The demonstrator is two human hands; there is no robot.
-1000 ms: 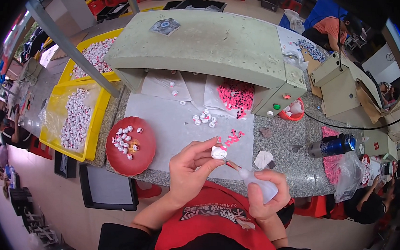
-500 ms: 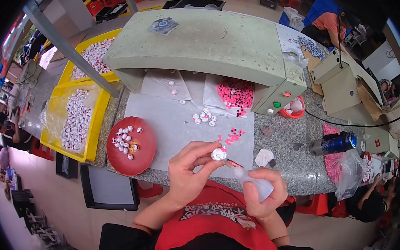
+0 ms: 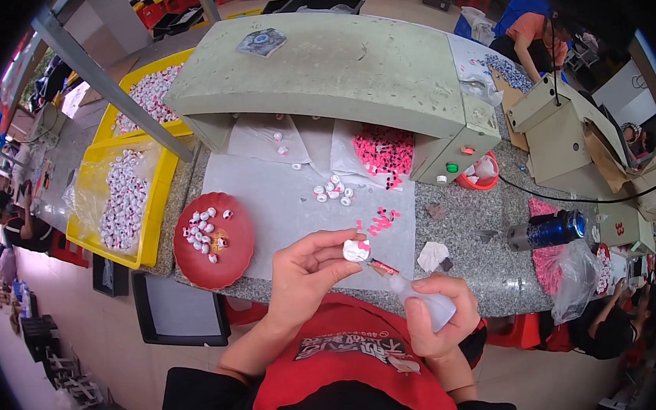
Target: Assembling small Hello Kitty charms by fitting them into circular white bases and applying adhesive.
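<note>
Between the thumb and fingers of my left hand (image 3: 302, 272) is a small white rounded piece (image 3: 355, 250) with a pink patch. My right hand (image 3: 441, 315) is wrapped round a translucent squeeze bottle (image 3: 426, 302) with a red-banded nozzle (image 3: 385, 268). The nozzle tip points at the white piece, very close to it; whether they touch I cannot tell. Just beyond my hands lie small pink bits (image 3: 382, 221) on a white sheet (image 3: 274, 201). Several similar white pieces (image 3: 333, 190) sit farther back on that sheet.
A red scalloped plate (image 3: 232, 265) with white pieces stands left. Yellow trays (image 3: 149, 246) of white pieces lie beyond it. A pale green metal housing (image 3: 317, 67) spans the back, with a pink pile (image 3: 382, 151) under it. A blue can (image 3: 549, 229) lies right. Other people work nearby.
The nozzle has drawn slightly away from the white piece, and my right hand has shifted a little to the right. My left hand has turned the piece slightly, showing more of the pink patch.
</note>
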